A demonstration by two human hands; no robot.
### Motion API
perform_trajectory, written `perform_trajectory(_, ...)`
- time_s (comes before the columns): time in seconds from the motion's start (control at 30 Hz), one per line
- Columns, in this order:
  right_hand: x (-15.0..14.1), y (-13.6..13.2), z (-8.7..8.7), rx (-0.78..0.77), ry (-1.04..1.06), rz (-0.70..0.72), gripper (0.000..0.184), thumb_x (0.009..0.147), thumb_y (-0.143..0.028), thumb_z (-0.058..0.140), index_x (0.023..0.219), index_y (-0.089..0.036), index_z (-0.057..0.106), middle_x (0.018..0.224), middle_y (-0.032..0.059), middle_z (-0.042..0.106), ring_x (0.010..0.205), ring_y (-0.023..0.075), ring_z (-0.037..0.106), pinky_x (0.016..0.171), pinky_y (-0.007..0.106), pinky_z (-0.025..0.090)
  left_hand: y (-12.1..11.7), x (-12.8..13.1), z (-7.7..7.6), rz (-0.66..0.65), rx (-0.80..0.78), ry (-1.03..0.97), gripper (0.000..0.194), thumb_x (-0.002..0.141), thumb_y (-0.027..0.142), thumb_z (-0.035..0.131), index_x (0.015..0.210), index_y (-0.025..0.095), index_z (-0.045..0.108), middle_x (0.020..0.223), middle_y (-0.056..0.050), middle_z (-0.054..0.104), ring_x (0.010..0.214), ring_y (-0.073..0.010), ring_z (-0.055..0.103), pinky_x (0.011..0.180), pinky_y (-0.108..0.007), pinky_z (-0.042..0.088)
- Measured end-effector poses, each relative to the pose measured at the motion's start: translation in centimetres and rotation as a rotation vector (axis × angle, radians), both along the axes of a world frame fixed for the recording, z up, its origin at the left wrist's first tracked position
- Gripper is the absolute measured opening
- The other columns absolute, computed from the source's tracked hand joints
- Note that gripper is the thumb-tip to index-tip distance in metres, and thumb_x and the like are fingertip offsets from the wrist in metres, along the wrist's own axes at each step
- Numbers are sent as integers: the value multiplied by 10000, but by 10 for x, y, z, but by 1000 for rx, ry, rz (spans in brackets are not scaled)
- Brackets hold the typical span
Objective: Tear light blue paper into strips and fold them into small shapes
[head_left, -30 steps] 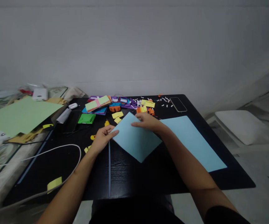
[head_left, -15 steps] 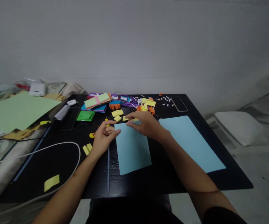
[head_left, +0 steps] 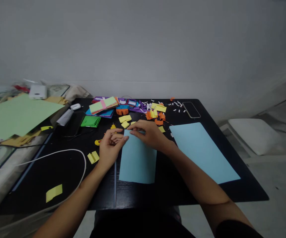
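As right hand [head_left: 149, 134] holds blue paper [head_left: 138, 165], white device [head_left: 38, 91], mark unreadable

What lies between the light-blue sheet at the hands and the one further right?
The head view shows black tabletop and a small pale scrap between the left sheet and the right sheet, with the right forearm crossing above.

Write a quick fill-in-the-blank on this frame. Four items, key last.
1. The small sheet at the left hand and right hand is light ____.
2. The large sheet on the table lies to the small sheet's ____.
3. The table's top is ____.
4. The strip across the paper stack is ____.

Key: blue; right; black; pink
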State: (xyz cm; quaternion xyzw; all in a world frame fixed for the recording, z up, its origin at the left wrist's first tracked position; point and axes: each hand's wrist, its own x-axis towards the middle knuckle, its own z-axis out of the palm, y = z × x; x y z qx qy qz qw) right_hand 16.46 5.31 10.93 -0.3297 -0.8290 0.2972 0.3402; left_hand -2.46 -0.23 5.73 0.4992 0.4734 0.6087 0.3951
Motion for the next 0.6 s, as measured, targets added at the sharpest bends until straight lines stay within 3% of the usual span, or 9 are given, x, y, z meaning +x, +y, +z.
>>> perform_trajectory(0.27, -2, -3, 0, -28, 82, -26, 158, 962, -191, 665, 1050, -196, 796, 1007, 51, 796, 924, 184, 720, 884, 305, 505, -5, 1, -1, 162, 60, 102, 298, 750, 344, 867, 987, 173, 807, 836, -43, 800, 750, -176, 758, 738, -295, 633)
perform_trajectory(0.43, -3, -4, -1, -62, 93, -29, 155, 969, -262, 665, 1035, -223, 801, 1017, 29, 815, 932, 190, 743, 985, 339, 501, -6, 3, -3, 200, 88, 112, 283, 749, 333, 871, 985, 185, 823, 834, -40, 802, 751, -178, 763, 744, -295, 642)
perform_trajectory(0.6, -3, -4, 0, -40, 104, -17, 167, 968, -235, 654, 1040, -218, 804, 1014, 30, 817, 930, 183, 743, 961, 324, 509, -7, 4, -2, 218, 79, 121, 286, 742, 347, 870, 977, 189, 827, 835, -43, 802, 746, -181, 758, 740, -301, 639)
